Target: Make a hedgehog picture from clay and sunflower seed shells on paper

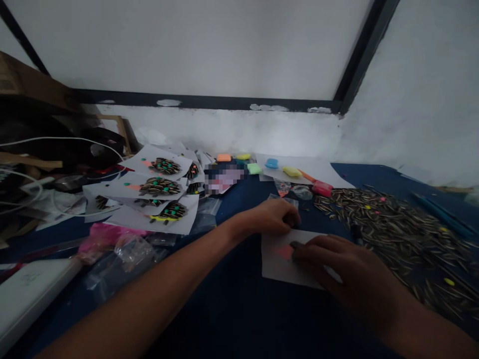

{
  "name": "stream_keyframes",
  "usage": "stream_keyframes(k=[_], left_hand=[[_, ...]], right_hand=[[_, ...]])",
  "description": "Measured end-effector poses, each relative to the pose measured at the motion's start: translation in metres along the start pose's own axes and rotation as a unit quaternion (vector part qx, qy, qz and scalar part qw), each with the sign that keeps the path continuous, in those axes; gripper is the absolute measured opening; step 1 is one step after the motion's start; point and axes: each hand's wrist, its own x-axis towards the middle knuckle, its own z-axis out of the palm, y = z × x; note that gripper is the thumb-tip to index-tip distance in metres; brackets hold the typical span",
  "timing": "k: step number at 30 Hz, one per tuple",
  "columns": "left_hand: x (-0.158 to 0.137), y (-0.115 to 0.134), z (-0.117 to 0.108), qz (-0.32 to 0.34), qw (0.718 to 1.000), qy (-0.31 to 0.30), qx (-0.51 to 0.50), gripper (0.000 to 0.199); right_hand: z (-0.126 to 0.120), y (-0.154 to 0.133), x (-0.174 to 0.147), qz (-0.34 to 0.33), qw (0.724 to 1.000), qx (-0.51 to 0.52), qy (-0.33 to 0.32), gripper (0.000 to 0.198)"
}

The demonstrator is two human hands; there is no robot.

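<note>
A small sheet of white paper (273, 267) lies on the blue tablecloth in front of me, with a flat orange patch of modelling clay (285, 252) on it. My left hand (275, 215) rests at the paper's far edge with its fingers curled closed; what they hold, if anything, is hidden. My right hand (344, 259) is over the right part of the sheet. Its fingers are pinched just beside the orange patch, on a small dark thing that looks like a sunflower seed (297, 245). The picture is dim and slightly blurred there.
Striped sunflower seeds (407, 234) spread across the right side. Finished-looking seed-and-clay pictures (168, 167) are stacked at left. Clay blocks, including a blue one (271, 163) and a red one (322, 188), lie at the back. Plastic bags (129, 254) and a white box (35, 294) are front left.
</note>
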Motion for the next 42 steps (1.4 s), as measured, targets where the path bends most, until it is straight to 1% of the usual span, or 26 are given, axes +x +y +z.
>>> stream_keyframes(k=[6, 11, 16, 24, 25, 29, 33, 37, 42], left_hand=[[0.000, 0.001, -0.002, -0.005, 1.000, -0.005, 0.002, 0.033], [0.000, 0.002, -0.002, -0.015, 1.000, -0.009, 0.003, 0.030], [-0.001, 0.002, -0.002, -0.013, 1.000, -0.009, 0.000, 0.022], [0.000, 0.003, -0.003, -0.012, 1.000, -0.025, 0.000, 0.019], [0.000, 0.002, -0.002, -0.012, 1.000, -0.025, -0.002, 0.019], [0.001, 0.001, -0.002, -0.011, 1.000, -0.029, 0.002, 0.021], [0.000, 0.003, -0.003, -0.006, 0.999, -0.034, 0.013, 0.020], [-0.001, 0.004, -0.005, -0.004, 0.999, -0.043, 0.012, 0.021], [-0.001, 0.003, -0.004, -0.005, 0.999, -0.044, -0.001, 0.019]], right_hand=[[0.002, -0.009, -0.003, -0.007, 0.998, -0.064, 0.008, 0.025], [0.002, -0.013, -0.004, -0.055, 0.993, -0.102, 0.036, 0.024], [0.001, -0.017, -0.003, -0.081, 0.990, -0.102, 0.054, 0.026], [0.004, -0.018, -0.004, -0.068, 0.995, -0.029, 0.070, 0.029], [0.003, -0.017, -0.004, -0.066, 0.994, -0.031, 0.077, 0.030], [-0.002, -0.012, -0.002, -0.060, 0.988, -0.107, 0.094, 0.029], [-0.002, -0.012, -0.003, -0.075, 0.982, -0.144, 0.095, 0.033], [0.002, -0.017, -0.003, -0.079, 0.981, -0.153, 0.090, 0.032], [0.007, -0.018, -0.002, -0.075, 0.986, -0.124, 0.084, 0.031]])
